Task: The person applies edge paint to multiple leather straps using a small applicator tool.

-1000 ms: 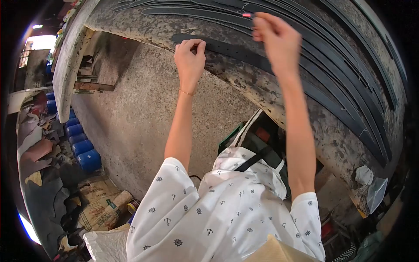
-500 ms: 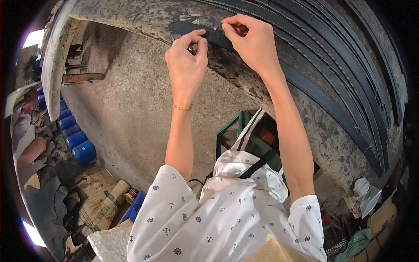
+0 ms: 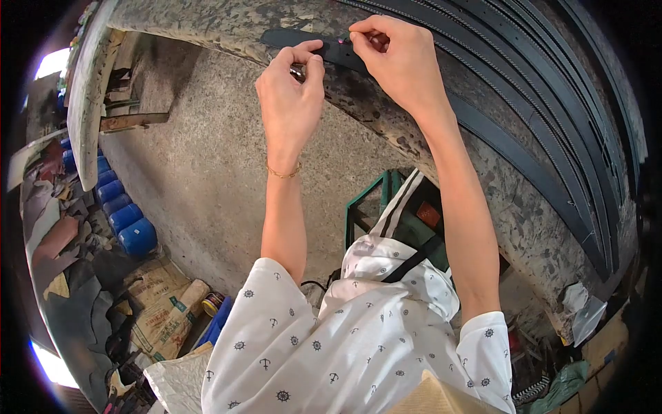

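A black leather belt strap [image 3: 293, 38] with a rounded end lies along the near edge of the worn table. My left hand [image 3: 293, 96] is closed at the strap's near edge, its index finger and thumb tips against it. A small shiny dark bit shows between these fingers, too little to name. Just right of it, my right hand [image 3: 400, 62] pinches thumb and index together close above the strap; whatever they hold is too small to make out. A tiny pink-red spot [image 3: 341, 41] shows on the strap beside the right fingertips.
Several long black straps [image 3: 524, 103], some with stitched or braided edges, curve across the mottled table [image 3: 496, 176] to the right. Blue containers [image 3: 138, 237] line the floor at left, near leather scraps [image 3: 58, 238] and a printed sack [image 3: 162, 317]. A green frame [image 3: 365, 203] stands below the table.
Both hands stay at the strap in nearly the same closed poses. The left hand has shifted slightly left and up, and the right hand slightly up; the view has moved a little.
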`<state>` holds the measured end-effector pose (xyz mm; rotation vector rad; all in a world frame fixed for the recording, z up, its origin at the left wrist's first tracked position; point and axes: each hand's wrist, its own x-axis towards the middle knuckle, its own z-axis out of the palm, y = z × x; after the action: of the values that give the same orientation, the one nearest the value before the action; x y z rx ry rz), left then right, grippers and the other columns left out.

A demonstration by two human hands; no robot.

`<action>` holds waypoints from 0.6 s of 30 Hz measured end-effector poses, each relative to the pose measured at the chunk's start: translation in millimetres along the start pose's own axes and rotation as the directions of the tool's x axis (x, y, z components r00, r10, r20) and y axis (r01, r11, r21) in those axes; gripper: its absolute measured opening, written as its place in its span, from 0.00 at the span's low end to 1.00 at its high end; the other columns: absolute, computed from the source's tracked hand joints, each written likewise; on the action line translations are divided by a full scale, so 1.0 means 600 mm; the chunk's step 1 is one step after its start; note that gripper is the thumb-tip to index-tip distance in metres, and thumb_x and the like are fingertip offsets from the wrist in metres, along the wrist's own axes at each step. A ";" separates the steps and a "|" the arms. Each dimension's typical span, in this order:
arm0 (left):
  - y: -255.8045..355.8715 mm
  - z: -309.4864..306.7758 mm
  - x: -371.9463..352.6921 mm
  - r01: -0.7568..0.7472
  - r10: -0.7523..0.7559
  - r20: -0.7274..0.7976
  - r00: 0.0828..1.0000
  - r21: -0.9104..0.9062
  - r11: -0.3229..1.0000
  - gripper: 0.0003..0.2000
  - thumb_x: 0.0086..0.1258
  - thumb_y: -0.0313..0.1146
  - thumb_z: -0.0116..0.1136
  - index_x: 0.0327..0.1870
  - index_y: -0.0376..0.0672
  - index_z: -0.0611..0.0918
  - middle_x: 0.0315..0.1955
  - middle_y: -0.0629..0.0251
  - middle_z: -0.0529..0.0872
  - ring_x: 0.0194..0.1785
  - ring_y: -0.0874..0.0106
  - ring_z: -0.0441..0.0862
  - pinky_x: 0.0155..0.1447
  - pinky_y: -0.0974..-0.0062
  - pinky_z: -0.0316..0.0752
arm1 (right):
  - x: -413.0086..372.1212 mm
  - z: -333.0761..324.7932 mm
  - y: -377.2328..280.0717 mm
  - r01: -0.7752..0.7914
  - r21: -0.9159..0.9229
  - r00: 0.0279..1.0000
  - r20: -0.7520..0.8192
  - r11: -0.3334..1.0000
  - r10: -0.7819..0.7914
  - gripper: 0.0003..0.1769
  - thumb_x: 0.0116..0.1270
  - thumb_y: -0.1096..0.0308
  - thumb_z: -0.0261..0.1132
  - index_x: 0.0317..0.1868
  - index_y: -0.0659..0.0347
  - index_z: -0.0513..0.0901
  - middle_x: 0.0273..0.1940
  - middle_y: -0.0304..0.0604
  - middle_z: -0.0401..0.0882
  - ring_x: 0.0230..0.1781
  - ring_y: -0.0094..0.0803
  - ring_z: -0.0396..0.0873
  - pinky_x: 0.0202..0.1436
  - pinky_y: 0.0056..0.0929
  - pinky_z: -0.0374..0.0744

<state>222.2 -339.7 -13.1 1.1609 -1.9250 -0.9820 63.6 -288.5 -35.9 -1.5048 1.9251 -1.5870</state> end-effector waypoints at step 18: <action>-0.006 -0.012 0.000 0.085 -0.076 0.053 0.996 -0.193 0.978 0.07 0.76 0.28 0.58 0.38 0.33 0.81 0.58 0.55 0.87 0.30 0.84 0.69 0.39 0.81 0.70 | 0.000 0.001 0.004 0.006 -0.022 0.999 -0.046 1.000 -0.007 0.08 0.67 0.67 0.72 0.43 0.62 0.90 0.31 0.42 0.89 0.30 0.27 0.86 0.38 0.26 0.82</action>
<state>229.5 -342.4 -12.6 1.1182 -1.7823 -1.2204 62.7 -289.0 -37.7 -1.4970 1.9700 -1.6228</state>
